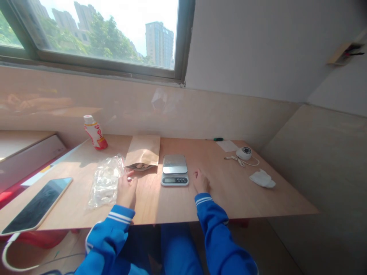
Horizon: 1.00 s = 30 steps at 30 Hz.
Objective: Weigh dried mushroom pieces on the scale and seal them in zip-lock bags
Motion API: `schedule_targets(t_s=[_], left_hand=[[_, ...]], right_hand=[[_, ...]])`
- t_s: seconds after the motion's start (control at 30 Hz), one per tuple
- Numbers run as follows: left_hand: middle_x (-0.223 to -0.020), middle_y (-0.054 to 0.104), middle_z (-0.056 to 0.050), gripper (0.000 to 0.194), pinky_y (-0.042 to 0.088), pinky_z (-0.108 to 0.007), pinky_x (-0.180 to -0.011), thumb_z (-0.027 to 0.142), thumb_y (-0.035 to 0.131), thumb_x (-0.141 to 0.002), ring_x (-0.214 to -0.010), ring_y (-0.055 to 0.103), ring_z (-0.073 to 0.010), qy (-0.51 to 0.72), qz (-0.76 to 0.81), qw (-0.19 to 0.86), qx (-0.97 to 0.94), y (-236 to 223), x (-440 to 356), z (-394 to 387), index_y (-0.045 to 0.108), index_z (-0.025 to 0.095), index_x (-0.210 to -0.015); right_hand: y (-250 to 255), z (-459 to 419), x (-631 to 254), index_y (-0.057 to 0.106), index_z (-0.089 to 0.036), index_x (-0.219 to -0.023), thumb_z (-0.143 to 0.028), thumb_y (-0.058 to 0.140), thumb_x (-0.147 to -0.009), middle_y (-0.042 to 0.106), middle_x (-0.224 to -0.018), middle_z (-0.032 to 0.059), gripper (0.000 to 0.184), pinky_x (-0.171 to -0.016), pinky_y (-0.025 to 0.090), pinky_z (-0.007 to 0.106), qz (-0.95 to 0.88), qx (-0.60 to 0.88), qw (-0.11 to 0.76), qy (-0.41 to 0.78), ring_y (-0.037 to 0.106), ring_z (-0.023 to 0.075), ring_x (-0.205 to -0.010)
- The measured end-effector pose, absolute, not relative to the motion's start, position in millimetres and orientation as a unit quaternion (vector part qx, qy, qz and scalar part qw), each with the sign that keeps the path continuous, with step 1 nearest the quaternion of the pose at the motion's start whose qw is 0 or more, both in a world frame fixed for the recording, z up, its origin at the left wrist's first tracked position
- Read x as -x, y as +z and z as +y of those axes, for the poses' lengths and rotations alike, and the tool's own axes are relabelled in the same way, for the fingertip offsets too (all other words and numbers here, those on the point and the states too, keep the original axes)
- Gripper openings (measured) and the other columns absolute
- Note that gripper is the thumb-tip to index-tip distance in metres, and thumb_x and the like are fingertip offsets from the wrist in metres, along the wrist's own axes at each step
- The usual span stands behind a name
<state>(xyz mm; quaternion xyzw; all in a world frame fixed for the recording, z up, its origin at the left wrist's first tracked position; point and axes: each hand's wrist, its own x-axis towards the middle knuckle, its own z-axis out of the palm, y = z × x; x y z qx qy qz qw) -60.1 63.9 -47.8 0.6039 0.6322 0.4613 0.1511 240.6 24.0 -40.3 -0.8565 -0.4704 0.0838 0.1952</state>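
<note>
My left hand (127,190) rests on the wooden tabletop (229,194), just right of a crumpled clear plastic bag (106,182). Its fingertips nearly reach the lower edge of a kraft paper pouch (142,151), which lies flat with its opening toward me. My right hand (201,181) sits on the wood next to a digital kitchen scale (174,170), touching nothing else. The scale has a steel platform and a small dark display. Neither hand holds anything.
A red-and-white plastic bottle (95,132) stands near the wall, and a dark tablet (37,205) lies at the left edge. To the right are a white corded device (244,153), a white cloth (262,178), a paper sheet (227,145) and a small green-handled tool (218,139).
</note>
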Motion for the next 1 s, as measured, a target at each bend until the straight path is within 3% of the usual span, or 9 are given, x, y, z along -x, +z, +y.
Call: schedule_targets(t_s=[0.1,0.2,0.37,0.53,0.67,0.87,1.0], left_hand=[[-0.112,0.054,-0.017,0.049,0.036,-0.048,-0.100,0.036,0.052,-0.075,-0.115,0.047,-0.0318,0.414,0.698,0.140,-0.567,-48.9,37.8,84.5,0.050,0.010,-0.116],[-0.123,0.045,-0.025,0.067,0.031,-0.053,-0.101,0.041,0.058,-0.073,-0.125,0.037,-0.0385,0.373,0.761,0.155,-0.508,-48.1,21.0,102.3,0.039,0.002,-0.124],[-0.128,0.039,-0.031,0.075,0.032,-0.052,-0.099,0.041,0.060,-0.073,-0.126,0.036,-0.0410,0.362,0.787,0.135,-0.481,-47.3,10.0,114.3,0.032,-0.002,-0.128],[-0.124,0.043,-0.031,0.075,0.037,-0.052,-0.095,0.051,0.060,-0.072,-0.118,0.045,-0.0420,0.370,0.786,0.078,-0.489,-55.5,10.6,117.9,0.039,-0.001,-0.122],[-0.118,0.050,-0.027,0.068,0.040,-0.050,-0.093,0.052,0.061,-0.070,-0.112,0.050,-0.0398,0.391,0.771,0.044,-0.500,-60.3,11.8,118.9,0.046,0.003,-0.114],[-0.105,0.057,-0.016,0.040,0.042,-0.048,-0.093,0.042,0.056,-0.075,-0.106,0.053,-0.0337,0.431,0.758,0.099,-0.479,-58.0,17.6,115.5,0.051,0.013,-0.102],[-0.097,0.056,-0.010,0.021,0.044,-0.043,-0.091,0.039,0.049,-0.079,-0.096,0.057,-0.0270,0.471,0.729,0.114,-0.484,-58.6,21.1,113.0,0.054,0.020,-0.084]], right_hand=[[-40.0,23.3,-239.1,0.061,-0.024,-0.102,-0.025,0.032,-0.094,0.067,-0.086,0.0064,0.030,-0.060,0.035,0.024,-0.471,0.860,0.179,0.079,0.061,0.0166,-0.074],[-38.6,22.6,-237.5,0.060,-0.024,-0.104,-0.026,0.031,-0.095,0.068,-0.087,0.0065,0.031,-0.059,0.035,0.025,-0.474,0.863,0.159,0.070,0.062,0.0174,-0.075],[-35.0,22.5,-235.5,0.059,-0.023,-0.105,-0.026,0.030,-0.095,0.069,-0.087,0.0074,0.031,-0.060,0.037,0.025,-0.478,0.865,0.143,0.061,0.064,0.0192,-0.077],[-32.1,23.1,-232.9,0.059,-0.021,-0.105,-0.024,0.030,-0.095,0.069,-0.088,0.0089,0.031,-0.061,0.038,0.025,-0.483,0.864,0.129,0.056,0.065,0.0193,-0.079],[-31.7,23.6,-232.1,0.058,-0.021,-0.110,-0.025,0.029,-0.096,0.069,-0.089,0.0094,0.032,-0.062,0.039,0.026,-0.483,0.865,0.124,0.056,0.065,0.0195,-0.080],[-31.5,23.5,-233.1,0.057,-0.021,-0.111,-0.024,0.029,-0.096,0.069,-0.089,0.0089,0.032,-0.062,0.038,0.026,-0.483,0.864,0.123,0.066,0.065,0.0185,-0.079],[-30.5,22.8,-232.8,0.057,-0.021,-0.109,-0.025,0.028,-0.096,0.069,-0.089,0.0086,0.032,-0.062,0.038,0.026,-0.480,0.865,0.127,0.070,0.065,0.0188,-0.080]])
